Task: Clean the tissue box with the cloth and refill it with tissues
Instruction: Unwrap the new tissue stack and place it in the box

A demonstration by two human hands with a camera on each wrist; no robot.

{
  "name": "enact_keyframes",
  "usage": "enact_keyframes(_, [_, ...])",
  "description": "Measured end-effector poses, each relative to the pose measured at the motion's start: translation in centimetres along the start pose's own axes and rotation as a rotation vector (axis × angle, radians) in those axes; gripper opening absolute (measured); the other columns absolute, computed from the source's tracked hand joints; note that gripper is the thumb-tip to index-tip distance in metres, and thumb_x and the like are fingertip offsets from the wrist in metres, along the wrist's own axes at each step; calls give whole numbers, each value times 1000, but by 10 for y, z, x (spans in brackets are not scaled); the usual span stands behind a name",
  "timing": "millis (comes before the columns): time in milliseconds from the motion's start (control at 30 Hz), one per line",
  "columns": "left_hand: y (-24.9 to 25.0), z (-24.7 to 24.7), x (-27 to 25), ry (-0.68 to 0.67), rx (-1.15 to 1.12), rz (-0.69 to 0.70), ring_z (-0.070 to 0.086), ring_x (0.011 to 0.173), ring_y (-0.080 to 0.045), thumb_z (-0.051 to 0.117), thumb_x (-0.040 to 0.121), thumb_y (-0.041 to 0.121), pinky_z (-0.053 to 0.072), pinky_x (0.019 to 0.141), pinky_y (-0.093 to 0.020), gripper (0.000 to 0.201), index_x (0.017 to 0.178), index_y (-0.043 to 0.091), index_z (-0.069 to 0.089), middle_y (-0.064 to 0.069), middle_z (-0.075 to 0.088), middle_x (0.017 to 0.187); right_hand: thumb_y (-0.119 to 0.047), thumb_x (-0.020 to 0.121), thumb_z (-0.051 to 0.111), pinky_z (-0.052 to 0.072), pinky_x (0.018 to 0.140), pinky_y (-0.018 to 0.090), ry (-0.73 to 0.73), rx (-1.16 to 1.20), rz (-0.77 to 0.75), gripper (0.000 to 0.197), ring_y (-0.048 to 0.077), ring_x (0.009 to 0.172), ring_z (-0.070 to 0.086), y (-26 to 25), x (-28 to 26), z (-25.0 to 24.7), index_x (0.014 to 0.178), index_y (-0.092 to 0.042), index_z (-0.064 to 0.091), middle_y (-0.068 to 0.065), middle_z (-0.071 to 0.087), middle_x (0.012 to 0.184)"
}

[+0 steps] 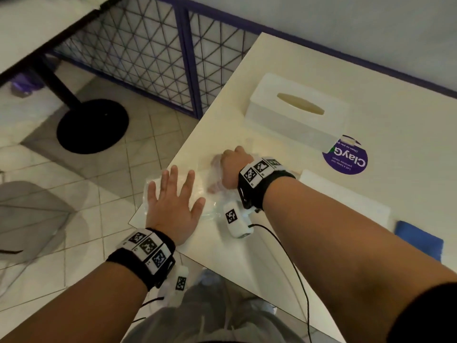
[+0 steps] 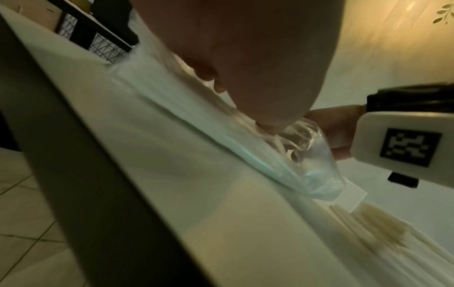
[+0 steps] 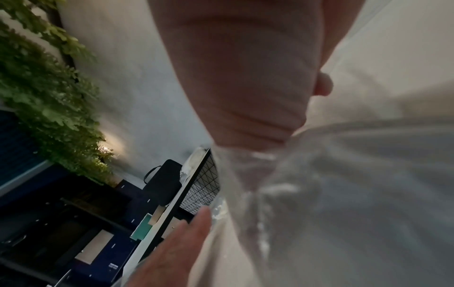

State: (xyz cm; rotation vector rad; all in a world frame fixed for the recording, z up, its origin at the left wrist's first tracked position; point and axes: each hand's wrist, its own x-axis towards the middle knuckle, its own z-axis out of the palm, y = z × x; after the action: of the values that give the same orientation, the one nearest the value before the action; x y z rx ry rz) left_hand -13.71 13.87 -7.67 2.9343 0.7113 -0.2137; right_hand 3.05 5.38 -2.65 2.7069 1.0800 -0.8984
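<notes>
Opening the tissue pack (image 1: pixel 178 194)
Left hand (image 1: pixel 173 206) flat, pinning it; right hand (image 1: pixel 233 167) fisted around wrapper, for tearing; tissue box (image 1: pixel 296 112) far right.

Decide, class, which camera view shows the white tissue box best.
The head view: the whole tissue box shows, lid on, with its oval slot, standing on the table beyond both hands. Neither wrist view shows it; both are filled by the clear plastic tissue pack.
</notes>
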Motion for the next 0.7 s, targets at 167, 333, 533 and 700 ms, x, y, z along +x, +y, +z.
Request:
enact_keyframes(167, [0,6,-1,-14,10,1,-5,147,-29,14,94,57,-11,113,-50,67,152,29,-2,-11,-8,160,-57,60,64,46,93,52,-71,-35,49,67,29,115,45,-7,1,-4,114,-19,54,7,57,114])
enact_keyframes(333, [1,7,-2,-28,-4,-4,-12,147,-27,17,95,57,-13,113,-50,67,151,30,-8,-10,-14,160,-64,53,70,55,70,36,-86,36,62,51,25,73,64,-1,-8,-6,84,-24,61,0,69,83])
enact_keyframes(533, [0,9,-3,-5,-38,2,-10,147,-28,20,95,57,-11,113,-52,68,152,29,-5,-12,-10,160,-45,58,73,57,74,35,-80,278,134,45,29,78,69,2,-14,-6,90,-13,69,4,70,80])
enact_keyframes(700, [2,8,-3,-14,-50,-24,-13,147,-27,14,94,59,-11,114,-51,67,150,32,-12,-10,-15,159,-30,75,72,42,51,25,-140,586,248,26,20,64,57,13,-25,0,81,-8,59,4,59,72])
